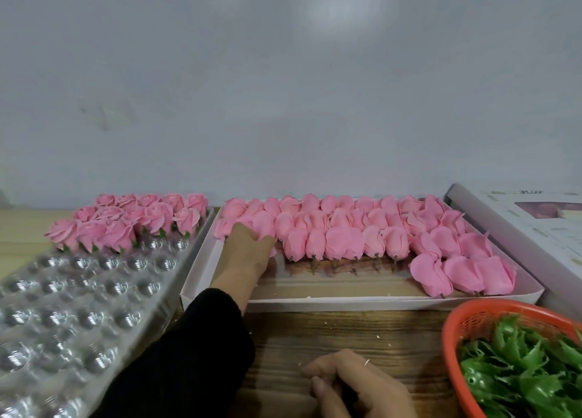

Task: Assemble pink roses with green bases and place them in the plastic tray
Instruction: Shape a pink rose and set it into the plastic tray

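So the tray (82,295) sits at the table's left edge, assembled roses (126,222) filling only its far rows, plenty of cups free nearer in. Left hand (248,251) is in the box (201,276) at its far left corner, fingers curled over a loose rose (264,225); I'd pinch it low by the stub so petals don't crush. Box's near strip is bare, easy exit. Right hand (356,383) rests loosely curled at the table's near edge, can't tell if it holds anything. Bases (529,367) wait in the basket (453,335), near right corner.
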